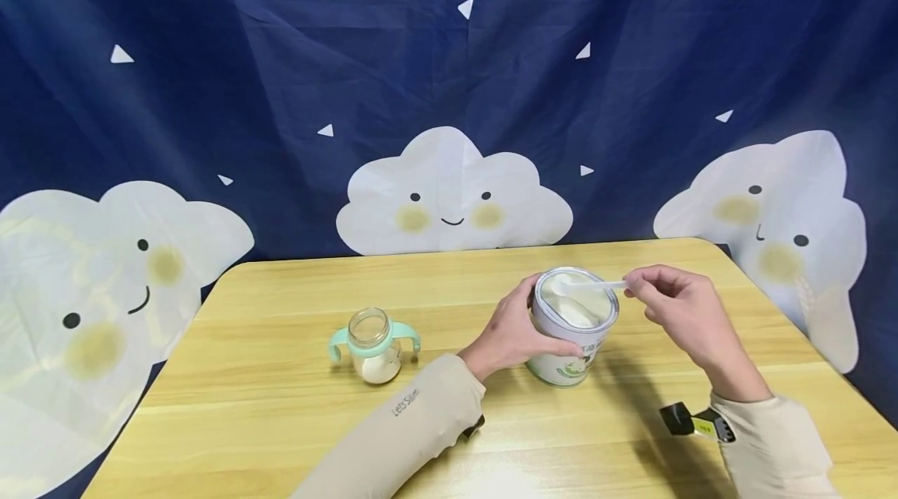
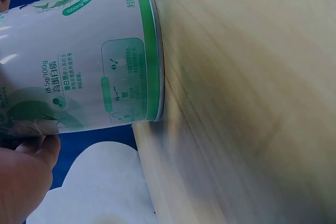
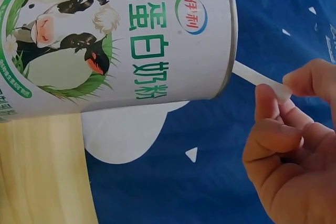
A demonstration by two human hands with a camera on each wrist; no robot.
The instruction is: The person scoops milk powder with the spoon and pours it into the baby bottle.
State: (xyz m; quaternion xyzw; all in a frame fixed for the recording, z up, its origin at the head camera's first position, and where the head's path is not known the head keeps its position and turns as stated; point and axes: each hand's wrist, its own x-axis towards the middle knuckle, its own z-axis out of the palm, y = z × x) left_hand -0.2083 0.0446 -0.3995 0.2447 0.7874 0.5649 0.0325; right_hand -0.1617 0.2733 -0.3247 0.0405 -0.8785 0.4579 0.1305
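A white milk powder can [image 1: 564, 366] with green print and a cow picture stands lidless on the table, white powder [image 1: 596, 302] inside. My left hand [image 1: 512, 331] grips its left side, thumb across the front and fingers round the back. Between thumb and fingers, my right hand [image 1: 684, 316] pinches the handle end of a white scoop [image 1: 603, 285]; the scoop's head is inside the can's mouth. In the right wrist view, the can's wall hides all but the scoop handle [image 3: 257, 80]. The left wrist view shows the can's lower side [image 2: 84, 72] and green base band.
Left of the can stands an uncapped clear baby bottle [image 1: 379, 366] with a mint collar and two handles, something white in its lower part. The wooden table [image 1: 266, 405] ends at a dark blue curtain [image 1: 393, 54] printed with clouds.
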